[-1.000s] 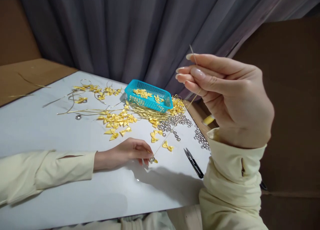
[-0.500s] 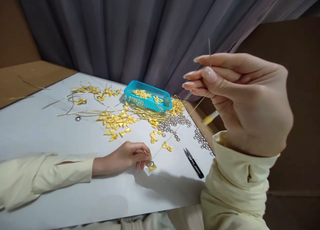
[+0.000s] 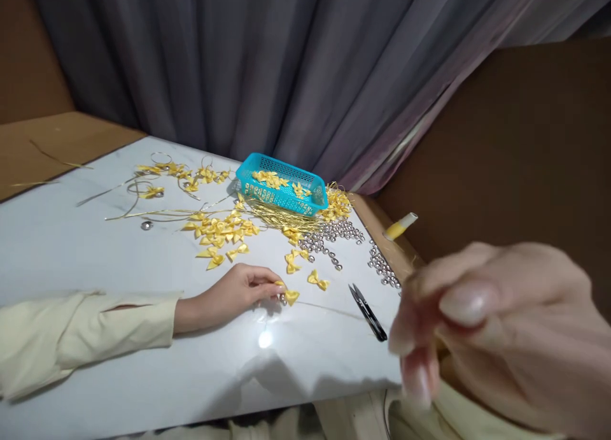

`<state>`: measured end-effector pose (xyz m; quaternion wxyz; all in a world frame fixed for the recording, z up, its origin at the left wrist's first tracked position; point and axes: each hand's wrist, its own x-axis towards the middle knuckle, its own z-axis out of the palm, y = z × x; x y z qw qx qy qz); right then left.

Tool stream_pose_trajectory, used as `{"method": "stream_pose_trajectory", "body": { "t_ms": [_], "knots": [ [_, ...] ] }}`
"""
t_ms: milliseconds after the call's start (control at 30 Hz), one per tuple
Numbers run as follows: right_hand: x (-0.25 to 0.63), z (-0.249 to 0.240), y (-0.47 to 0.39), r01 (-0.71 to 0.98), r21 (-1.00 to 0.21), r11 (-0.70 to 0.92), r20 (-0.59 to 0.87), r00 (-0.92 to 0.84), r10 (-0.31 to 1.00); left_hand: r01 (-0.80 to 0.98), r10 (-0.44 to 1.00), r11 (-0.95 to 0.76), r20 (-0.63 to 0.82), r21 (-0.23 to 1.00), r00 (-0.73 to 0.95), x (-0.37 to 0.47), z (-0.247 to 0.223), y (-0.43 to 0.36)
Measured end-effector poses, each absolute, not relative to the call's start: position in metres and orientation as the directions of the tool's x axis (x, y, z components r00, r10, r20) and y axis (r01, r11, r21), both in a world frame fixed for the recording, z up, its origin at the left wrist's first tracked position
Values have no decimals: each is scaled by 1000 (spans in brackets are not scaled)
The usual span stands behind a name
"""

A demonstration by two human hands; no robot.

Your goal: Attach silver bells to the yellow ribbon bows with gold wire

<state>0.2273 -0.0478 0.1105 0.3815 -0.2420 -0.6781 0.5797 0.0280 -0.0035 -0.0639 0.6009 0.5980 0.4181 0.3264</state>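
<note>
My left hand (image 3: 238, 292) pinches a yellow ribbon bow (image 3: 291, 297) with a small silver bead (image 3: 283, 299) against it, low over the white table. From that bow a thin thread (image 3: 329, 309) runs right toward my right hand (image 3: 496, 325), which is large and close to the camera. Its fingers are closed together and blurred; the needle cannot be made out. Between the hands lie black thread snips (image 3: 367, 312) with their blades apart. One loose bow (image 3: 317, 279) rests just beyond my left fingertips.
A blue basket (image 3: 281, 203) holding yellow bows stands at the back of the table (image 3: 191, 376). Around it lie piled bows (image 3: 222, 228), gold cords (image 3: 286, 217) and silver beads (image 3: 334, 233). A yellow thread spool (image 3: 401, 226) stands by the right edge.
My right hand has swung down and closer to the camera, and its upright needle is no longer visible. The bow in my left hand has risen slightly and turned. The thread now runs lower.
</note>
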Motion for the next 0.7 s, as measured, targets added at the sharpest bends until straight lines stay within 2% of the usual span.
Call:
{"method": "stream_pose_trajectory", "body": {
  "t_ms": [33, 100, 167, 233, 333, 467, 700],
  "knots": [
    [229, 106, -56, -118, -983, 138, 182, -613, 769, 100, 903, 82, -117, 992, 413, 28, -65, -2],
    [229, 94, -68, -131, -990, 60, 121, -524, 843, 85, 916, 116, -140, 990, 377, 27, -66, 1],
    [228, 79, -77, -158, -985, 66, 116, -334, 935, 56, 918, 160, -169, 986, 359, 27, -66, 3],
    [224, 61, -81, -138, -984, 112, 138, -198, 970, 10, 912, 197, -187, 980, 365, 26, -65, 3],
    [217, 31, -78, 10, -994, 109, 108, -89, 990, -15, 907, 225, -203, 974, 369, 26, -63, 2],
    [205, -5, -63, 157, -987, -33, -38, -28, 999, -18, 915, 210, -190, 978, 357, 26, -62, 1],
    [190, -30, -52, 187, -976, -113, -122, -37, 992, -48, 907, 181, -148, 982, 395, 25, -63, 2]
  ]
}}
